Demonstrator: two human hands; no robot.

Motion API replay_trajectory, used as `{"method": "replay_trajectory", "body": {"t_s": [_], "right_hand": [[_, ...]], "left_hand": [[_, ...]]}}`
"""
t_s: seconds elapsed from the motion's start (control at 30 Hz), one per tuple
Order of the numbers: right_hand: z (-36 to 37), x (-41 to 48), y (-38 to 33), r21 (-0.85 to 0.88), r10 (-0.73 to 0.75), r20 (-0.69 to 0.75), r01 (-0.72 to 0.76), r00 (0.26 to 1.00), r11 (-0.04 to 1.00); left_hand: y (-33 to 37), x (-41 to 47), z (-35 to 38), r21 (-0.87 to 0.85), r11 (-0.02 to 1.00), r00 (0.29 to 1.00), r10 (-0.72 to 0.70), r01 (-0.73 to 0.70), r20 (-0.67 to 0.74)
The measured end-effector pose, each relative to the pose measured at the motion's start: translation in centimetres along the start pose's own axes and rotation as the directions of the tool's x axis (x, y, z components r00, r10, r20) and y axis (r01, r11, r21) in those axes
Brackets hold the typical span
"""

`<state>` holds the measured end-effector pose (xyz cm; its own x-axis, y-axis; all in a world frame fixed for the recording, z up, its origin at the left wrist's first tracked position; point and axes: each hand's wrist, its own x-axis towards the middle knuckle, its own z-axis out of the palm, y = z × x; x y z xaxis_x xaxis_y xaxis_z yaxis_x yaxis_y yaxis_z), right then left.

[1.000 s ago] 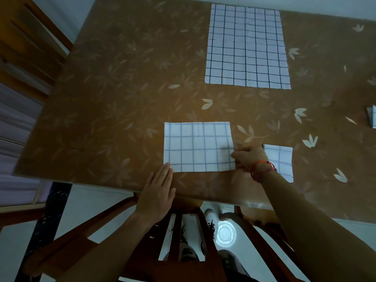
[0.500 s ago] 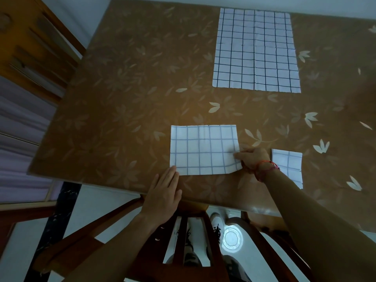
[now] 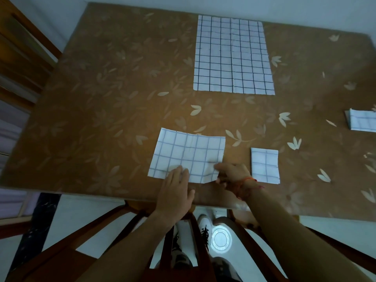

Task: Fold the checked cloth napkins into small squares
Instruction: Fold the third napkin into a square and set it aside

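Since the earlier frame, the left hand has moved up from the table edge; its flat, spread fingers now press the near edge of the half-folded napkin. Right hand, red string at the wrist, has a narrow grip pinching the napkin's near right corner, which is lifted and creased. Folded small square lies just right of it. Unfolded napkin lies flat at the far side. Another folded piece sits at the right edge.

Napkins white, blue-checked; table brown, pale leaf print; wrist string red.
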<state>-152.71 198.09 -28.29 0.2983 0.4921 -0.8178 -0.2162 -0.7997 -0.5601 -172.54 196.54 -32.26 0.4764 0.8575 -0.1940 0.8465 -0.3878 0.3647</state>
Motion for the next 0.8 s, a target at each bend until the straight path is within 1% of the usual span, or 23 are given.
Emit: {"method": "replay_trajectory", "body": {"t_s": [0.07,0.13,0.3,0.43,0.5,0.53,0.57,0.6,0.63,0.7,0.73,0.77,0.8], "right_hand": [[0.4,-0.7,0.1,0.061,0.015,0.036,-0.017,0.999,0.998],[0.6,-1.3,0.1,0.08,0.027,0.083,-0.034,0.996,0.996],[0.8,-2.0,0.4,0.071,0.004,0.185,-0.017,0.983,0.997],[-0.1,-2.2,0.5,0.05,-0.012,0.341,-0.005,0.94,0.999],[-0.9,-2.0,0.6,0.025,-0.033,0.331,0.026,0.943,0.999],[-1.3,-1.8,0.9,0.001,-0.058,0.284,0.06,0.957,0.998],[-1.7,-1.3,1.2,-0.045,-0.126,0.202,0.137,0.971,0.99],[-2.1,-1.2,1.3,-0.139,-0.225,0.102,0.238,0.969,0.961],[-2.7,-0.7,1.8,-0.252,-0.342,0.038,0.34,0.939,0.906],[-3.0,-0.8,1.8,-0.433,-0.513,0.026,0.472,0.858,0.768],[-3.0,-1.0,1.8,-0.499,-0.563,0.017,0.495,0.826,0.711],[-3.2,-0.9,2.0,-0.572,-0.579,0.01,0.48,0.815,0.665],[-3.3,-1.2,2.1,-0.672,-0.595,0.047,0.466,0.802,0.576]], "left_hand": [[0.8,0.4,0.1,0.023,0.999,1.0,-0.026,0.025,0.017],[1.3,0.7,0.1,0.045,0.998,0.999,-0.045,0.044,0.024],[1.5,1.1,-0.1,0.058,0.997,0.996,-0.063,0.06,0.063],[1.5,1.3,-0.5,0.032,0.999,0.998,-0.037,0.035,0.048],[0.8,1.2,-0.3,0.022,1.0,0.999,0.015,-0.016,0.032],[0.2,1.1,-0.2,0.02,0.998,0.998,0.058,-0.059,0.022],[-0.3,0.9,-0.2,0.012,0.994,0.994,0.108,-0.108,0.019],[-0.9,0.8,-0.2,-0.004,0.986,0.986,0.166,-0.166,0.022],[-1.5,0.8,-0.3,-0.017,0.973,0.973,0.231,-0.23,0.032],[-2.9,0.6,-0.7,-0.019,0.94,0.938,0.34,-0.34,0.069],[-3.6,0.6,-0.9,-0.005,0.926,0.923,0.376,-0.377,0.078],[-4.3,0.5,-1.0,0.009,0.919,0.915,0.392,-0.394,0.092],[-4.9,0.5,-1.1,0.016,0.918,0.914,0.394,-0.397,0.099]]}}
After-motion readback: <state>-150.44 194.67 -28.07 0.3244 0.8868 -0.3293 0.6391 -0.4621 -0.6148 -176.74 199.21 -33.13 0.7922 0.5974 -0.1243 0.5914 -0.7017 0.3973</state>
